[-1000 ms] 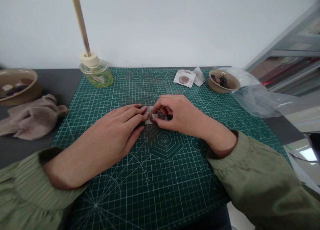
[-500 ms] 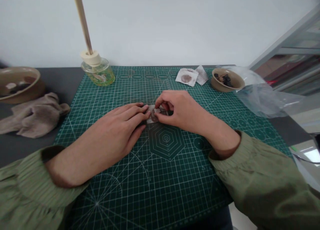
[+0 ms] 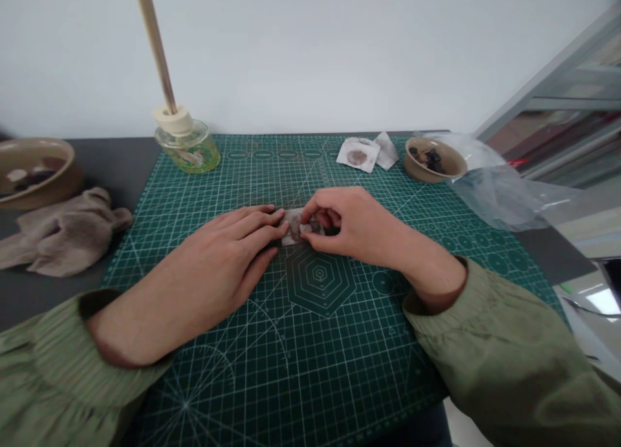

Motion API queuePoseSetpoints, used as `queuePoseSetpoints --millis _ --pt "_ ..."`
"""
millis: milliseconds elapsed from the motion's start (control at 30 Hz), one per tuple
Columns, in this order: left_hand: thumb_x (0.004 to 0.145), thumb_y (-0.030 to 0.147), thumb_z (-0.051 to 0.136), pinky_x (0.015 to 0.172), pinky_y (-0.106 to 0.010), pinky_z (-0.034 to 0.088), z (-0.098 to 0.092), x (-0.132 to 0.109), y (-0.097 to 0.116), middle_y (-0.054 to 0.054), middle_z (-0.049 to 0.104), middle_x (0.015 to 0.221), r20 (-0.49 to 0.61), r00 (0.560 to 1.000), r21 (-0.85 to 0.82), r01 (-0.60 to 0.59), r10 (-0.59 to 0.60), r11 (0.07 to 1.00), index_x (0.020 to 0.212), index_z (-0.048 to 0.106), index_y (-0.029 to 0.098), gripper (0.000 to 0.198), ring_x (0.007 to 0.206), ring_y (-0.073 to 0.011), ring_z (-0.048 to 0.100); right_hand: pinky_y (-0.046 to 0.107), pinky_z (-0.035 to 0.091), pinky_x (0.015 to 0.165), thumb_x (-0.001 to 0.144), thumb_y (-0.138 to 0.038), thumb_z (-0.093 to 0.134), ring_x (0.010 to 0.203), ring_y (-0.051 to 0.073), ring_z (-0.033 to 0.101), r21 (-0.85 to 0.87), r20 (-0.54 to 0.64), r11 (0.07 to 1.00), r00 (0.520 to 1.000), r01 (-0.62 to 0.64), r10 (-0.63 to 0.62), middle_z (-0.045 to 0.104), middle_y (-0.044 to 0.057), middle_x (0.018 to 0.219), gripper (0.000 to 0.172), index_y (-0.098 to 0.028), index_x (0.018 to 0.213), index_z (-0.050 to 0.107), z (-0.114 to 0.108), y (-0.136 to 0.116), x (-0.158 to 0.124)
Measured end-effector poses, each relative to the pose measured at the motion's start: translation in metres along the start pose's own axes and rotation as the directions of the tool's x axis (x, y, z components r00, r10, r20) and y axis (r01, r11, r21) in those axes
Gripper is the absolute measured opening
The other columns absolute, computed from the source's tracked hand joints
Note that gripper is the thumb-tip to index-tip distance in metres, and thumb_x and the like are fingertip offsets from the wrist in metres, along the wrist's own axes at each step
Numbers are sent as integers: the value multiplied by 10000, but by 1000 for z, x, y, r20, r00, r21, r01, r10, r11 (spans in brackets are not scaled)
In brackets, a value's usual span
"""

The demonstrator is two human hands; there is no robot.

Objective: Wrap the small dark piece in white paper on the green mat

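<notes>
Head view, looking down over a green cutting mat [image 3: 315, 343]. At the mat's middle, just past its printed hexagon: a small white paper sachet [image 3: 295, 227], flat on the mat, with brownish filling visible through the paper. Left hand [image 3: 228, 259] laid palm down on the mat with fingers stretched out and together, fingertips pressing the sachet's left edge. Right hand [image 3: 352, 224] curled, with thumb and forefinger pinched shut on the sachet's right part and the other fingers tucked under (amount of paper hidden beneath them unclear).

Likely very light and limp: thin, soft paper, easy to crease or tear, with loose filling apt to shift or spill from any open side. Probably not slippery against the mat, yet light enough to skid without a finger pinning it. Best taken at an edge or corner, between thumb and fingertip, gently, clear of the filled middle. Best kept pinned flat along the opposite edge.

Toward the mat's far right corner: two more paper sachets [image 3: 361, 154], one with a round brown patch, and just beside them a small tan bowl [image 3: 434, 159] holding dark pieces. Off the mat's right edge, a crumpled clear plastic bag [image 3: 495, 188]. At the mat's far left corner, a glass reed diffuser [image 3: 188, 146] with a single tall stick. Off the mat's left edge, a bunched beige cloth [image 3: 63, 230], and beyond it a larger tan bowl [image 3: 33, 172].
</notes>
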State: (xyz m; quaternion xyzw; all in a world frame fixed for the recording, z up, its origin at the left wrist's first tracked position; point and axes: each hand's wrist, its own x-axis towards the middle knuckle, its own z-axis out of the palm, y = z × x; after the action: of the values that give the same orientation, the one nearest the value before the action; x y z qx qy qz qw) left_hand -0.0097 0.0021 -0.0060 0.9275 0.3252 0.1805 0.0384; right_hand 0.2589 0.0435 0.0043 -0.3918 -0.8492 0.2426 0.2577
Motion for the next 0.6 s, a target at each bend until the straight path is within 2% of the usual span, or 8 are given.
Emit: queuePoseSetpoints --millis 100,167,233,300,367,433,533,600 --pt "1237 338 454 1283 -703 589 -1 0 0 -230 787 1541 3 1000 -11 -8 8 1000 1505 756 89 474 1496 -426 716 301 417 703 894 -154 861 700 142 589 -41 -39 999 999 -17 16 677 -30 763 60 -162 932 816 -1 0 1" --pt "1230 335 480 1292 -699 581 -2 0 -1 -221 790 1540 -3 1000 -22 -3 2 1000 1511 757 106 456 1500 -420 715 292 437 708 896 -119 845 701 132 600 5 1 1000 1000 19 -19 693 -28 776 63 -152 947 830 0 -1 1" --pt "1224 334 503 1292 -699 581 -2 0 -1 -201 790 1549 -7 1000 -48 14 -15 999 1510 765 141 434 1499 -413 717 271 453 686 905 -113 845 689 117 607 122 39 992 998 41 -46 712 -29 787 62 -158 947 842 0 -5 -1" --pt "1223 339 504 1288 -712 579 -2 1 -2 -179 804 1534 -10 1000 -75 28 -29 997 1474 790 175 414 1489 -410 726 246 453 619 907 -177 895 652 108 609 299 12 954 1000 -3 -1 718 -35 765 70 -166 954 844 0 -9 -4" --pt "1219 357 519 1295 -720 566 -3 2 0 -170 820 1509 -38 998 -102 46 -50 994 1435 802 189 393 1465 -410 745 224 463 560 883 -240 963 614 109 630 499 -18 864 995 -72 94 737 -35 737 180 -166 991 841 -1 -14 -7" --pt "1194 380 590 1278 -663 597 -6 3 3 -159 834 1481 -96 990 -169 87 -104 982 1440 779 195 361 1410 -391 782 211 517 558 840 -230 1015 614 119 688 657 -15 747 989 -100 145 782 -19 748 262 -164 1015 832 0 -18 -9" --pt "1119 402 757 1068 -460 722 -13 5 11 -99 887 1313 -200 950 -350 158 -238 923 1386 763 223 322 1186 -311 868 209 629 656 805 -147 1037 711 144 806 785 12 614 993 -84 120 860 19 849 303 -170 1024 827 2 -21 -9" --pt "1076 379 835 944 -389 730 -16 7 17 -50 903 1167 -268 914 -463 154 -303 873 1263 792 248 233 1040 -262 878 204 672 720 798 -78 1020 790 150 850 829 19 556 997 -58 76 888 28 922 323 -180 1038 830 5 -22 -9"
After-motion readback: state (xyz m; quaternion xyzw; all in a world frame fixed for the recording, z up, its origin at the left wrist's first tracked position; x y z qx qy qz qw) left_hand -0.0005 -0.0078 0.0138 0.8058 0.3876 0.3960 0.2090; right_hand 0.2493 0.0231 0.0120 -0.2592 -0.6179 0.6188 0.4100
